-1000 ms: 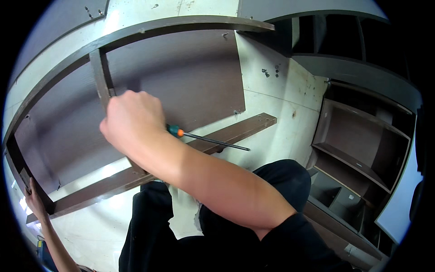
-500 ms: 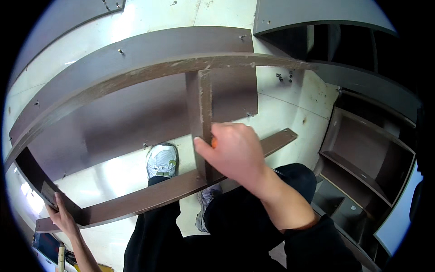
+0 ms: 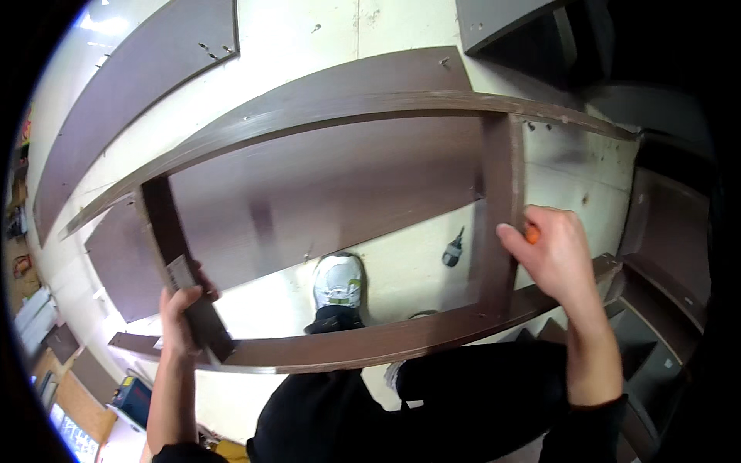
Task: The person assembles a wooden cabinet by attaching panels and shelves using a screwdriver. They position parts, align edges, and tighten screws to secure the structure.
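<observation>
A dark brown wooden frame (image 3: 332, 349) of two long rails joined by two crosspieces is held above the floor, over my legs. My left hand (image 3: 184, 316) grips the left crosspiece (image 3: 207, 328), thumb on the near face by a pale label (image 3: 180, 272). Beside the right crosspiece (image 3: 500, 201), my right hand (image 3: 557, 251) is closed around an orange-handled tool (image 3: 532, 234). Only a bit of orange shows between the fingers; the rest is hidden. The thumb points at the crosspiece; whether it touches cannot be seen.
Beneath the frame lies a brown panel (image 3: 332, 193) with metal fittings. A dark tool with a pointed tip (image 3: 453, 251) rests on the floor near my shoe (image 3: 338, 282). Another panel (image 3: 147, 100) lies far left. Cabinet units (image 3: 671, 239) stand at right.
The frame and both hands sit further right in view, and the left crosspiece shows more fully. My left hand holds it with fingers wrapped around. The right hand keeps the orange-handled tool.
</observation>
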A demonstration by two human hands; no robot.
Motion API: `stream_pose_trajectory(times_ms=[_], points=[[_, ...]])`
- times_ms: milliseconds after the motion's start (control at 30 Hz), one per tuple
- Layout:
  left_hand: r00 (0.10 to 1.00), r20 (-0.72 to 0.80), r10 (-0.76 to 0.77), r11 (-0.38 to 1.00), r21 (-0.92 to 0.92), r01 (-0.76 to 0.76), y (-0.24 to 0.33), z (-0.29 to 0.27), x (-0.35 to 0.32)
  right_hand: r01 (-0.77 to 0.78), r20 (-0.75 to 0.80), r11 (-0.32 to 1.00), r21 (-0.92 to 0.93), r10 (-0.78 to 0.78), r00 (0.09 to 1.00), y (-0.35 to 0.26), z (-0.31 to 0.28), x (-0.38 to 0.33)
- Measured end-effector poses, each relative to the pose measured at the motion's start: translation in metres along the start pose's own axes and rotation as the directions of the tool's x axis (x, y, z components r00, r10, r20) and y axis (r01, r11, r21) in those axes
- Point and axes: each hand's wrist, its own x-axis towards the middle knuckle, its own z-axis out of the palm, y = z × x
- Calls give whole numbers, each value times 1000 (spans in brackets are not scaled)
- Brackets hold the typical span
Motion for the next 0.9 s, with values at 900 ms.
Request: stream_pose_trajectory(times_ms=[900], points=[[906,-11,-423,906,25,423,-32,5,-92,20,-85,995,-103,-29,996,41,42,-44]])
